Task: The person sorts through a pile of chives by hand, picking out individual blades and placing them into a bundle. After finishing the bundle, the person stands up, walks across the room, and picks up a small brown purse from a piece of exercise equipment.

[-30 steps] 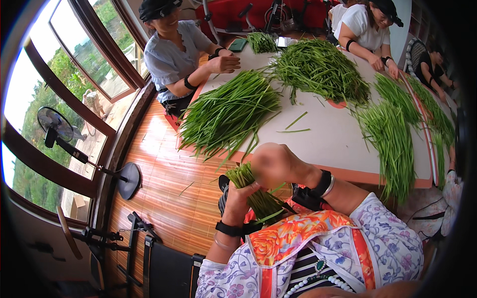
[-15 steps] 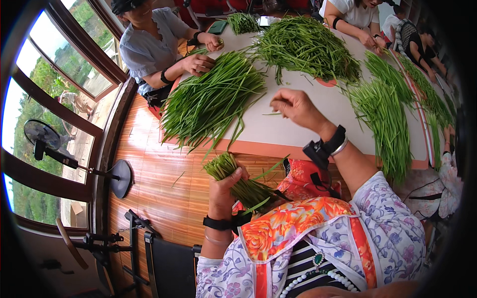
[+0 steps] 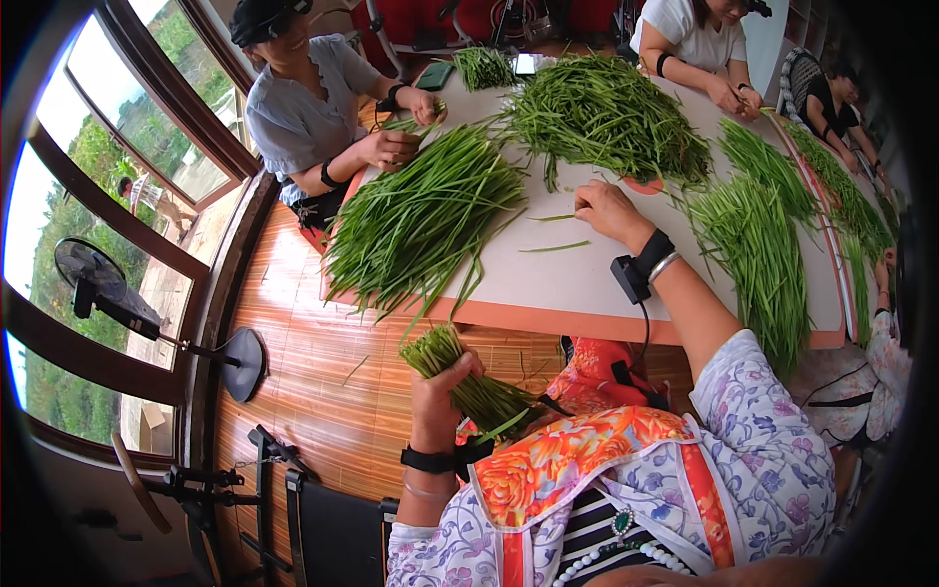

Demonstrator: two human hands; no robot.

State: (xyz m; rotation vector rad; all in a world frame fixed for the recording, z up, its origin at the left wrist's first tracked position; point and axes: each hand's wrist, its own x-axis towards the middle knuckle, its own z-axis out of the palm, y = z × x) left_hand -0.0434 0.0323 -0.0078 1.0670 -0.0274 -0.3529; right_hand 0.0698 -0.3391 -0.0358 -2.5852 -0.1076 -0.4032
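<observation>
The left hand grips a green bundle before the desk's near edge. The right hand, fingers curled, is over the desk beside a loose stalk; whether it pinches anything, I cannot tell.

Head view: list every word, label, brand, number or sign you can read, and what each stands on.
None can be read.
Bunch of greens in the left hand: no label shows.
Apron: flower print, no lettering visible.
Green case and pale rectangle on the table: too small to tell.
</observation>
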